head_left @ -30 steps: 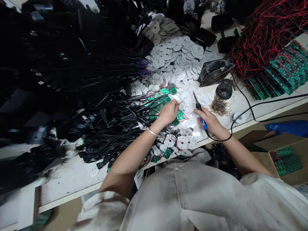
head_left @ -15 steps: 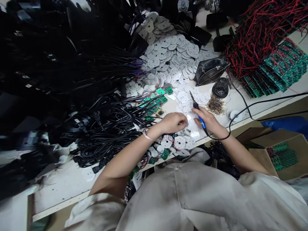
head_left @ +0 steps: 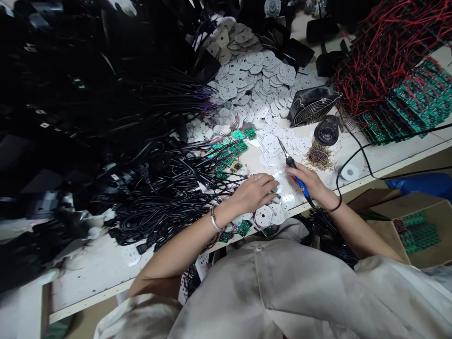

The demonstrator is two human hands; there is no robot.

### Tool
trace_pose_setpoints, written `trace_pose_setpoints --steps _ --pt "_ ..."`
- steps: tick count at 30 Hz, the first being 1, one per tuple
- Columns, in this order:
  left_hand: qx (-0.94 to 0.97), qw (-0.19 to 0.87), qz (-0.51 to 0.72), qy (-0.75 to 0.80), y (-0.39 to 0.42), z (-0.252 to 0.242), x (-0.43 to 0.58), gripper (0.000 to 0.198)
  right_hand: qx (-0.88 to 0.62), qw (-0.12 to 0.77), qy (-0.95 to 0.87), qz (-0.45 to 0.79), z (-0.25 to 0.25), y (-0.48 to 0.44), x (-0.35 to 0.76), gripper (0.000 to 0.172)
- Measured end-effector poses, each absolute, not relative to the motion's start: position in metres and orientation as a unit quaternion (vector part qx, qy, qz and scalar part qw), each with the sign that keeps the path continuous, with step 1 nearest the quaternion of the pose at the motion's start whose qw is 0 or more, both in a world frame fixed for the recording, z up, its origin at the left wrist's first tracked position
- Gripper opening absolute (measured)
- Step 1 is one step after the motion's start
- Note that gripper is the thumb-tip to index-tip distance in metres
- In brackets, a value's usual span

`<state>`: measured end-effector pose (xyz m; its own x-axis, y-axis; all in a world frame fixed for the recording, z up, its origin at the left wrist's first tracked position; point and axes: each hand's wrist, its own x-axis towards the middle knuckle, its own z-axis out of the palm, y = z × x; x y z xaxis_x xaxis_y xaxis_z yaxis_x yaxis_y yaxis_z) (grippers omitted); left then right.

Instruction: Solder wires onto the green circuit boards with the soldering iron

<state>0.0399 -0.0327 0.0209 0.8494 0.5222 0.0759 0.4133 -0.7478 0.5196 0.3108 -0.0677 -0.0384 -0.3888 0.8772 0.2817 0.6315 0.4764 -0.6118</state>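
My right hand (head_left: pixel 308 182) grips a blue-handled soldering iron (head_left: pixel 294 167), its tip pointing up and away over white round plates (head_left: pixel 271 141). My left hand (head_left: pixel 254 190), a bracelet on its wrist, lies palm down near the bench's front edge with fingers curled over small white round plates (head_left: pixel 265 215) and green boards. What sits under its fingers is hidden. A cluster of small green circuit boards (head_left: pixel 230 149) with wires lies just beyond the left hand.
A heap of black power cords (head_left: pixel 158 188) fills the left. White round plates pile up at the back (head_left: pixel 254 75). A small black fan (head_left: pixel 312 107), a tip cleaner (head_left: pixel 327 132), solder scraps (head_left: pixel 319 159), a solder spool (head_left: pixel 349 172), red wires (head_left: pixel 381 52) and green boards (head_left: pixel 409 103) stand right. Cardboard boxes (head_left: pixel 416 226) sit below.
My left hand drew back from the green boards toward the bench's front edge and settled over the white plates. The right hand with the iron stayed almost in place.
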Motion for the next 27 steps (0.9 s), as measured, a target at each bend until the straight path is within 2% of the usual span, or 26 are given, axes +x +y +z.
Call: trace_pose_setpoints --steps 3,8,14,19,22,27 --pt "0.908 0.272 0.118 0.296 -0.018 0.031 0.025 0.040 -0.458 0.304 -0.807 0.216 -0.039 -0.072 0.310 0.035" --pt "0.902 0.294 0.080 0.305 0.003 0.030 0.018 0.028 -0.453 0.310 -0.814 0.189 -0.042 -0.058 0.288 0.036" --pt "0.866 0.346 0.169 0.321 -0.005 0.017 0.022 0.022 -0.413 0.245 -0.851 0.213 -0.036 -0.037 0.284 0.041" --pt "0.695 0.457 0.265 0.488 0.002 0.014 0.029 0.024 -0.412 0.224 -0.856 0.220 -0.036 -0.017 0.268 0.045" --pt "0.674 0.446 0.247 0.534 0.011 0.021 0.033 0.022 -0.411 0.263 -0.840 0.239 -0.039 -0.014 0.253 0.040" --pt "0.717 0.345 0.198 0.573 0.018 0.026 0.032 0.019 -0.476 0.402 -0.735 0.269 -0.032 -0.019 0.241 0.033"
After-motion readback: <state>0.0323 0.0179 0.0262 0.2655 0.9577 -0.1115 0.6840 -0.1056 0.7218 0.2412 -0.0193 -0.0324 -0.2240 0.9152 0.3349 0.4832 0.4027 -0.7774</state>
